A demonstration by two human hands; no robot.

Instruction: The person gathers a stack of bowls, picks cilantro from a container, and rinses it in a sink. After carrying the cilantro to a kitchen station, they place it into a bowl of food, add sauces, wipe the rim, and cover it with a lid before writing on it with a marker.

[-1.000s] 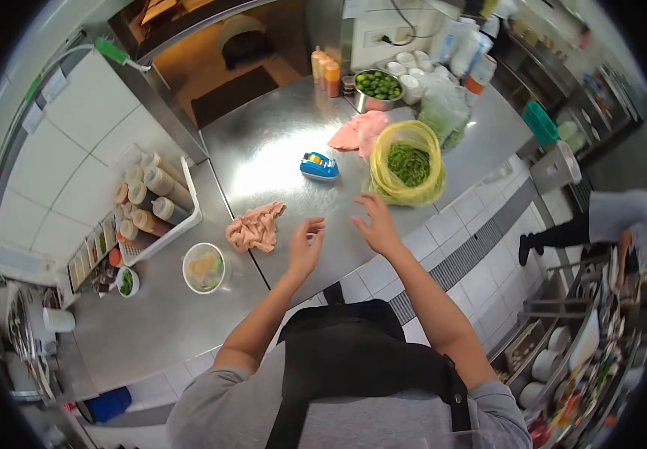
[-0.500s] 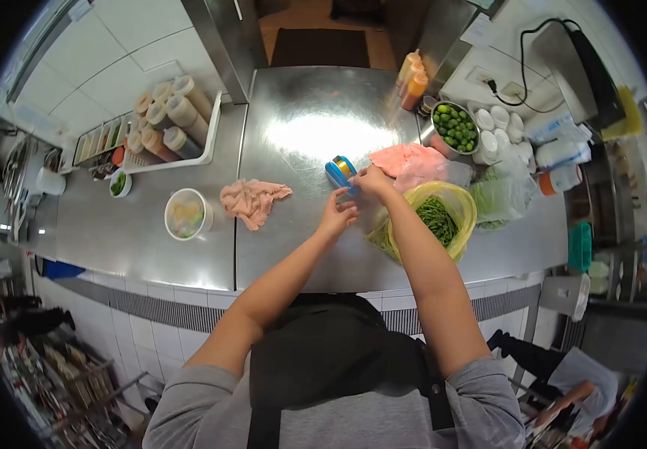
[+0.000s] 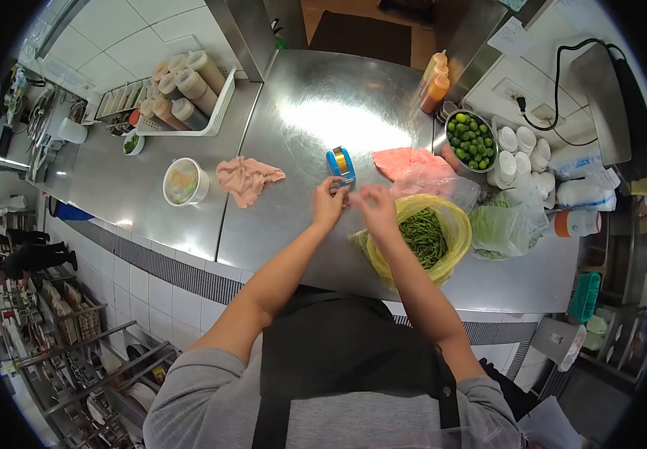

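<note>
A blue tape dispenser [image 3: 340, 162] with a yellowish roll stands on the steel counter. My left hand [image 3: 328, 206] is just below its front end, fingers bent together in a pinch; what is between them is too small to make out. To its right, my right hand [image 3: 375, 209] is slightly blurred, thumb and fingertips also drawn together, anything in them hidden. Beside my right forearm sits a yellow plastic bag [image 3: 458, 224], its top spread open around cut green beans [image 3: 422, 236]. A coral cloth [image 3: 406, 161] lies beyond my right hand, partly under clear plastic.
Left on the counter [image 3: 263, 232] are a pink cloth [image 3: 247, 181], a lidded tub [image 3: 186, 182] and a white basket of bottles [image 3: 226, 97]. To the right stand a bowl of limes [image 3: 472, 141], white containers [image 3: 522, 142], bagged greens [image 3: 499, 224] and sauce bottles [image 3: 434, 86].
My right hand has come away from the tape dispenser, back toward me and beside the yellow bag. My left hand has closed its fingers near the dispenser's front. The view has shifted and turned slightly.
</note>
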